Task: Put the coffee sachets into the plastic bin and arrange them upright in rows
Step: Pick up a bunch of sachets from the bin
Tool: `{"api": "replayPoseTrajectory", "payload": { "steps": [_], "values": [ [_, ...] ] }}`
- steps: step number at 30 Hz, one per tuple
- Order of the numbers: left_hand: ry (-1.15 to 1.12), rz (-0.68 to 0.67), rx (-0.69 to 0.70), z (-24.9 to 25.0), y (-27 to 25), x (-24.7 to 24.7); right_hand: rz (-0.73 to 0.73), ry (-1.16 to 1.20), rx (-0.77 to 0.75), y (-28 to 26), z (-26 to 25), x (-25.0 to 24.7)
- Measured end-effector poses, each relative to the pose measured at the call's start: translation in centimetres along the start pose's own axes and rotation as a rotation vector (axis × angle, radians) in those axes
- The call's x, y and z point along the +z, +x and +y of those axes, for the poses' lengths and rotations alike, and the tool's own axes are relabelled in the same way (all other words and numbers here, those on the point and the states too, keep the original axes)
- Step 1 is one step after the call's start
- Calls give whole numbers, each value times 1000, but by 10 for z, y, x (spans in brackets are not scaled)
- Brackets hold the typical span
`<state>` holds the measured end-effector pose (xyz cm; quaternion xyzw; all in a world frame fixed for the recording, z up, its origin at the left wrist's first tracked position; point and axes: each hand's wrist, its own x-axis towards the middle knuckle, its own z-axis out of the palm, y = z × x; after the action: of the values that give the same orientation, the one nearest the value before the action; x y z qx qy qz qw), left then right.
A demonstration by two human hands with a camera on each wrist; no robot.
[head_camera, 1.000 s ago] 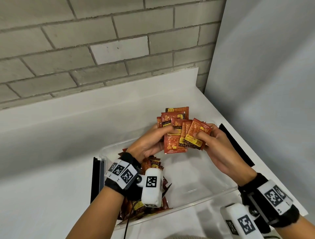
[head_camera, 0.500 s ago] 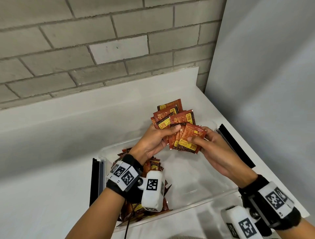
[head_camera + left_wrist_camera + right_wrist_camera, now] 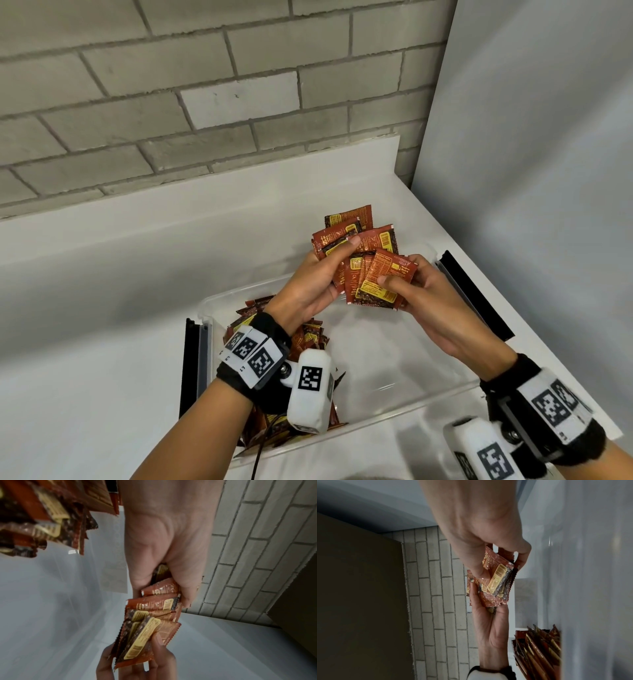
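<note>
A white surface [image 3: 137, 274] meets a brick wall. Above the plastic bin [image 3: 394, 387], both hands, left hand [image 3: 308, 291] and right hand [image 3: 435, 308], grip a fanned bundle of coffee sachets [image 3: 370, 267]; standing sachets [image 3: 308, 339] fill only the bin's left end.

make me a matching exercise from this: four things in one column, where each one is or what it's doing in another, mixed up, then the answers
Things
1. left hand
2. right hand
3. plastic bin
4. sachets in the bin

Places or states
A. clear, sitting on the white counter, its right part bare
B. thumb across the upper part of the fan of sachets held above the bin
C. standing packed at the bin's left side
D. pinches the front sachets at the lower right of the fan

Pairs: 1-B, 2-D, 3-A, 4-C
</note>
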<state>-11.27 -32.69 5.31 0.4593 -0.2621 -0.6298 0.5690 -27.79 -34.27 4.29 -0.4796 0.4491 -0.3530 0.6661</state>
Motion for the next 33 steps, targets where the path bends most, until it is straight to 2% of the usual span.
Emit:
{"api": "replayPoseTrajectory", "payload": {
  "steps": [8,14,21,29,33],
  "values": [
    [10,17,23,-1,0,2,-7,-43,-1,-2,0,2],
    [136,59,82,15,1,-16,57,-62,-85,-5,-4,0],
    [321,-33,17,12,-1,-16,16,-96,-162,-8,-3,3],
    [191,-92,-69,18,-5,-17,62,-2,-160,-5,-5,0],
    [219,-102,-49,17,-5,-15,107,80,-148,-4,-7,-2]
  ]
}}
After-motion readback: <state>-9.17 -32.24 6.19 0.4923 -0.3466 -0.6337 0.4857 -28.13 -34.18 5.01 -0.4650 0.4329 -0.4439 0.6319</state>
